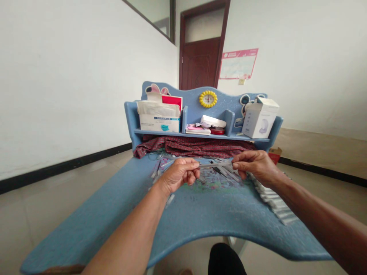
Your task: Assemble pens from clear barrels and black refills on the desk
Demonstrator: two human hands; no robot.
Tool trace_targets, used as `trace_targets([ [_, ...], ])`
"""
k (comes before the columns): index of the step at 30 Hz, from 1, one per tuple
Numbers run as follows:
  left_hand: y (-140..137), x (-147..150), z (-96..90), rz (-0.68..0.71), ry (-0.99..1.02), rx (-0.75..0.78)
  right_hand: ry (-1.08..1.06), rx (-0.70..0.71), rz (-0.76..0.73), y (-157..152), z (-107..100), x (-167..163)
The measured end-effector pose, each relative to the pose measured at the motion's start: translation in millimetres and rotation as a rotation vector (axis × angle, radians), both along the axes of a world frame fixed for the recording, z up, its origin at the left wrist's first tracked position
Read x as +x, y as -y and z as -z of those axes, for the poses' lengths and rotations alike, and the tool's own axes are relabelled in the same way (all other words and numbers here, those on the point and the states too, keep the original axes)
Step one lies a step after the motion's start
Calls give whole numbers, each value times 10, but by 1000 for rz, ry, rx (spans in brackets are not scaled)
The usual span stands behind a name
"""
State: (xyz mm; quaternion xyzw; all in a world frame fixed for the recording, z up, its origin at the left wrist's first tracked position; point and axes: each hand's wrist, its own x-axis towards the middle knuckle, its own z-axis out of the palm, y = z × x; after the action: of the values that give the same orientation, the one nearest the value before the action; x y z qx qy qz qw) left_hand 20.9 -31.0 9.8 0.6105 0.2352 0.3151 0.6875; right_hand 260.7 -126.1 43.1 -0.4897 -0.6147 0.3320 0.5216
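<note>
The left hand (182, 172) is pinching one end of a thin grey strip (215, 165); the right hand (256, 166) is pinching the other end; between them the strip is running nearly straight over loose pieces (225, 172), toward the back edge of the blue table (200, 214); the step in hand seems to be holding the strip out; a next move would be calling for steady fingertips; a whitish ribbed bundle (272, 200) is lying near the right edge; a plaid cloth (197, 147) is lying along the back edge.
</note>
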Motion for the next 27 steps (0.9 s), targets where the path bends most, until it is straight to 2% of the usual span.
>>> trace_targets([
  [27,17,10,-13,4,-19,-2,48,-7,1,12,-2,19],
])
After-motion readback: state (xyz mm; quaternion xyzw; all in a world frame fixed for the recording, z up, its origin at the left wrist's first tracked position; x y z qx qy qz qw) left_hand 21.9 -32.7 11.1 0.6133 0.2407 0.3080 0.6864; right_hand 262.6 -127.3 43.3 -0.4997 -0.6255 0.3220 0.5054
